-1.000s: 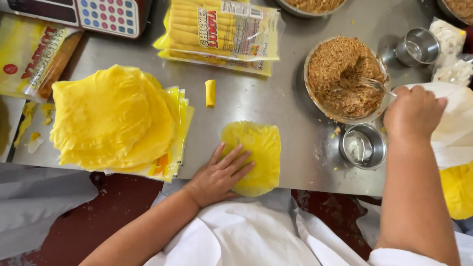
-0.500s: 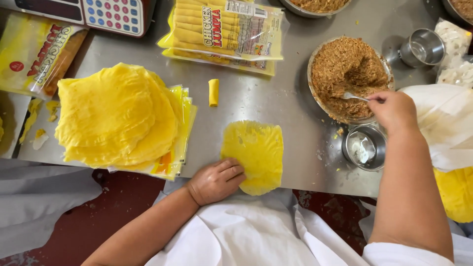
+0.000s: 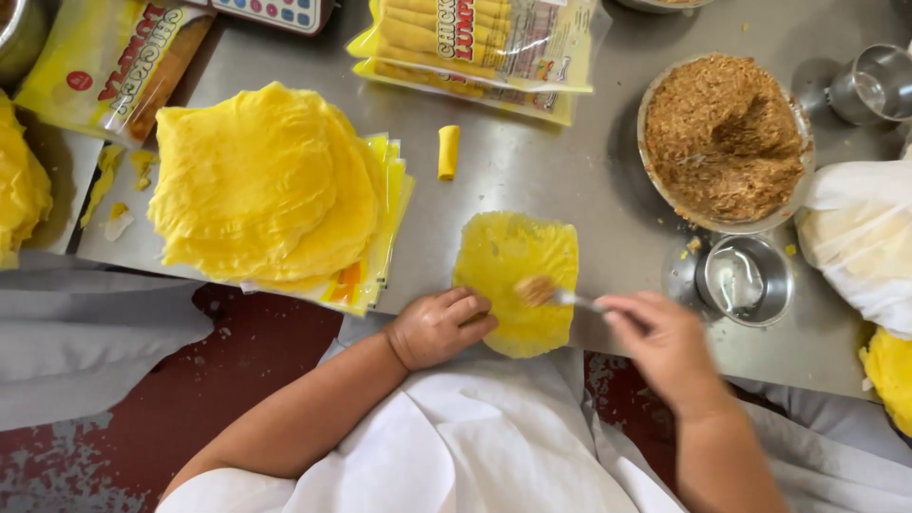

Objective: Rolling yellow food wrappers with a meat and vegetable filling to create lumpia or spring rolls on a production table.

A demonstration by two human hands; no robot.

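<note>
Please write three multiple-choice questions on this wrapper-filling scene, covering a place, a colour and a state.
1. Where is the spoon?
A. in the filling bowl
B. over the single wrapper
C. in the small steel bowl

2. What colour is the wrapper stack?
A. white
B. green
C. yellow

3. What is the left hand doing?
A. pressing the single wrapper's edge
B. lifting a packet
C. gripping a cup

Answers: B, the spoon's brown load sits above the flat wrapper; C, the stacked sheets are bright yellow; A, its fingers rest on the wrapper's near edge.
</note>
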